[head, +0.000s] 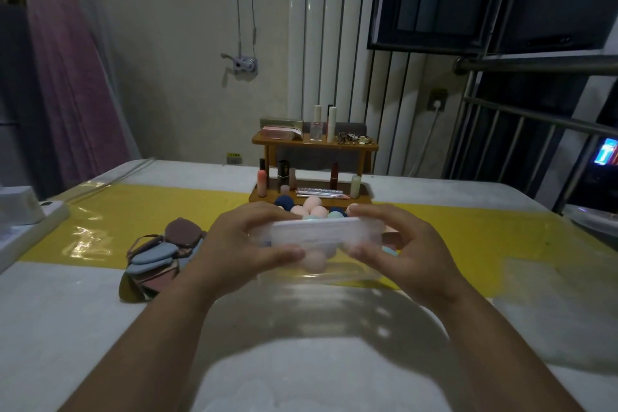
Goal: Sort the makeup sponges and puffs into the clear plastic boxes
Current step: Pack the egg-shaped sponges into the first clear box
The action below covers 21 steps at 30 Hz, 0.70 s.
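Note:
Both my hands hold a clear plastic box point(321, 233) above the table's middle. My left hand point(247, 244) grips its left end and my right hand point(394, 244) grips its right end, thumbs on the near side. A pale pink sponge point(314, 259) shows through the box, just below my thumbs. Behind the box lie several egg-shaped sponges point(312, 207) in pink, navy and mint, partly hidden by my fingers. A heap of flat puffs point(164, 257) in blue, brown and olive lies to the left of my left hand.
A wooden two-tier rack point(314, 177) with lipsticks and bottles stands behind the sponges. A yellow strip point(127, 224) under clear film crosses the white table. A white power strip point(23, 231) sits at the left edge. Metal railings rise at the right.

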{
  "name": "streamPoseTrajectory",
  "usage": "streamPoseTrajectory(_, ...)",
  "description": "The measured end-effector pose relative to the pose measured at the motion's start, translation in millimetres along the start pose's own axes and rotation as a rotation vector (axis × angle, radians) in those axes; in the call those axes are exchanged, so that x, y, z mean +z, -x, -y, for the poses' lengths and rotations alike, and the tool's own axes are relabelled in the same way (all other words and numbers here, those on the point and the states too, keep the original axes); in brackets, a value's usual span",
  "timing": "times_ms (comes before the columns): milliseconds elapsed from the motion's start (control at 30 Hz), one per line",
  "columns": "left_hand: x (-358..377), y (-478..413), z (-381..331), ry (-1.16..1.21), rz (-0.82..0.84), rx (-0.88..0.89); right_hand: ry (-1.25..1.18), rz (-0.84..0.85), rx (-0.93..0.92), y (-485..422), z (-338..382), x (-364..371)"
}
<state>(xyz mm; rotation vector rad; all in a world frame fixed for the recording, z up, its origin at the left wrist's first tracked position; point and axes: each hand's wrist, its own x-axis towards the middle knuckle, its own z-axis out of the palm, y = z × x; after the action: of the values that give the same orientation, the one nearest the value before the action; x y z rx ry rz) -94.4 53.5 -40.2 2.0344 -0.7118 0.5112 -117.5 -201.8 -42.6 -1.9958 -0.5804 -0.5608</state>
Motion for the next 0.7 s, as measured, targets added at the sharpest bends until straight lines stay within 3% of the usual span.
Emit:
streamPoseTrajectory(100, 6, 0, 2, -0.099, -0.121, 0.036, 0.084, -0.055, -0.079, -1, -1, 1)
streamPoseTrajectory(467, 5, 1, -11, -0.483, -0.17, 0.317, 0.478, -0.226, -0.445, -2, 0, 3)
streamPoseTrajectory(700, 1, 1, -5, -0.564, -0.28, 0.497, 0.521, -0.234, -0.504, -1, 6, 4)
